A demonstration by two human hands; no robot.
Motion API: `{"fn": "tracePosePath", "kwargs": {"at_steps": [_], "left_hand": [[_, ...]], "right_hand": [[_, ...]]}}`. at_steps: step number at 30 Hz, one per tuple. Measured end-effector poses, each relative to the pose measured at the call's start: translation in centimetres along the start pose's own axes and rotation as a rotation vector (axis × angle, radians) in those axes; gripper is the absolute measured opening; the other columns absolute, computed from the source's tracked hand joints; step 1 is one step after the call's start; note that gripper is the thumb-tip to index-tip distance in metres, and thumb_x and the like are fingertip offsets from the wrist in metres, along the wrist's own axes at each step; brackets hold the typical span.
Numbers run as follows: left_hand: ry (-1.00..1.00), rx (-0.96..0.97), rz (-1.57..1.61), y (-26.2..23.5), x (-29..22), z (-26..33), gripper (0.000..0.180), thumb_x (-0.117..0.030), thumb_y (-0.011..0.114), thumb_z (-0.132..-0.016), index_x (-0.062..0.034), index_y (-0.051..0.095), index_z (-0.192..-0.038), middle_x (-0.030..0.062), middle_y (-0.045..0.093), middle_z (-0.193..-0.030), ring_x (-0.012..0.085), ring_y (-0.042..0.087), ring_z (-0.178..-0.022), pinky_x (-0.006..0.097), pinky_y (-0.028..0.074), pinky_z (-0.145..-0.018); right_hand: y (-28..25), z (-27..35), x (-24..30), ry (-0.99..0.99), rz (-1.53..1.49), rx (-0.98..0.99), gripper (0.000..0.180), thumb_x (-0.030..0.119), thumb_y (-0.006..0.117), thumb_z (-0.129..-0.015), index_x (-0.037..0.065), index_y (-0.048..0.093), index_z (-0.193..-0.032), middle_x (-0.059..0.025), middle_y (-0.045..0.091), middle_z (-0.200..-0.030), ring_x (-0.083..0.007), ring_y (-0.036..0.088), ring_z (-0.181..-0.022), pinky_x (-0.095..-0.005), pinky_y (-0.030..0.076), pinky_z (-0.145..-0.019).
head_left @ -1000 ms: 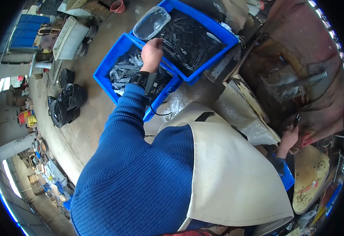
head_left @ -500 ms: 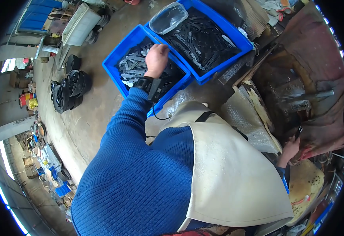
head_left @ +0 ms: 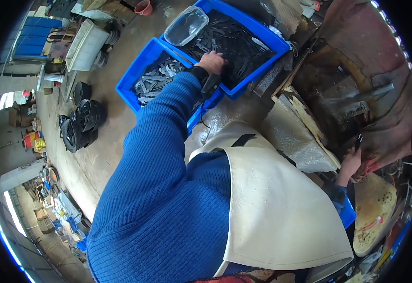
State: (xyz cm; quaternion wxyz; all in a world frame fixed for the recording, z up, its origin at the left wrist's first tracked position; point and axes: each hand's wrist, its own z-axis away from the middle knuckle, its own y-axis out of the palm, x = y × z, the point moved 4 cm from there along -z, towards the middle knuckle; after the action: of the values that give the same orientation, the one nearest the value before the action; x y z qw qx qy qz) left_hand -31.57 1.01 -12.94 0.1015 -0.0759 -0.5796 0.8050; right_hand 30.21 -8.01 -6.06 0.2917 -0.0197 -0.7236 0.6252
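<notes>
My left hand [head_left: 211,62] reaches over the near edge of the right blue bin [head_left: 236,92], at the heap of thin dark metal strips [head_left: 239,49] inside. Its fingers point down and are largely hidden, so whether they grip a strip cannot be told. Far to the right, my right hand [head_left: 351,162] is closed around a small black strip-like piece [head_left: 358,141] that sticks up from the fingers. It is beside a dark, dirty work recess with reddish-brown sheeting. The left blue bin [head_left: 126,89] holds greyer metal strips [head_left: 156,80], partly behind my left sleeve.
A clear plastic tub [head_left: 186,26] rests across the bins' far rims. Bubble wrap [head_left: 293,137] covers a block beside the recess, where a metal bar [head_left: 383,89] juts out. Black bags [head_left: 81,125] stand on the floor at left. A stained pad [head_left: 375,212] lies at lower right.
My left hand has moved right, from above the left bin to the strips in the right bin. My right hand has risen slightly, still holding the black piece. The view has shifted a little.
</notes>
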Motion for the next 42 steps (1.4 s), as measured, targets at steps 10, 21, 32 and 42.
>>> {"fn": "tracePosePath", "kwargs": {"at_steps": [10, 21, 32, 42], "left_hand": [[0.282, 0.045, -0.127, 1.3, 0.4, -3.6, 0.022, -0.023, 0.066, -0.076, -0.0198, 0.071, -0.097, 0.0051, 0.063, -0.110, 0.0276, 0.057, -0.109, 0.042, 0.049, -0.087], [-0.063, -0.157, 0.623, 1.9, 7.6, -5.3, 0.019, -0.011, 0.070, -0.077, -0.0103, 0.070, -0.096, 0.0055, 0.069, -0.089, 0.0216, 0.065, -0.087, 0.034, 0.052, -0.079], [-0.031, -0.187, 0.916, 1.5, 5.6, -6.1, 0.042, -0.008, 0.065, -0.076, -0.0150, 0.065, -0.117, 0.0087, 0.069, -0.101, 0.0238, 0.065, -0.097, 0.034, 0.051, -0.085], [-0.136, -0.118, -0.148, 3.1, 1.8, -3.2, 0.104, -0.038, 0.080, -0.065, -0.0274, 0.021, -0.151, 0.0106, 0.032, -0.150, 0.0391, 0.035, -0.134, 0.064, 0.031, -0.103]], "right_hand": [[0.3, -0.2, -0.5, 0.023, -0.017, 0.022, 0.026, 0.026, 0.051, -0.097, 0.001, 0.059, -0.096, -0.0119, 0.067, -0.075, -0.0238, 0.063, -0.060, -0.0375, 0.047, -0.055], [0.4, -0.6, -0.5, 0.021, 0.012, 0.018, 0.026, 0.026, 0.051, -0.097, 0.001, 0.059, -0.096, -0.0109, 0.065, -0.073, -0.0217, 0.061, -0.059, -0.0366, 0.046, -0.054], [0.2, -0.1, -0.1, 0.015, 0.012, 0.023, 0.026, 0.026, 0.052, -0.097, 0.001, 0.059, -0.097, -0.0109, 0.066, -0.073, -0.0226, 0.061, -0.057, -0.0372, 0.046, -0.053], [0.3, -0.4, 0.0, 0.044, -0.034, 0.035, 0.025, 0.025, 0.052, -0.096, 0.001, 0.060, -0.100, -0.0104, 0.066, -0.074, -0.0219, 0.061, -0.058, -0.0362, 0.046, -0.054]]}}
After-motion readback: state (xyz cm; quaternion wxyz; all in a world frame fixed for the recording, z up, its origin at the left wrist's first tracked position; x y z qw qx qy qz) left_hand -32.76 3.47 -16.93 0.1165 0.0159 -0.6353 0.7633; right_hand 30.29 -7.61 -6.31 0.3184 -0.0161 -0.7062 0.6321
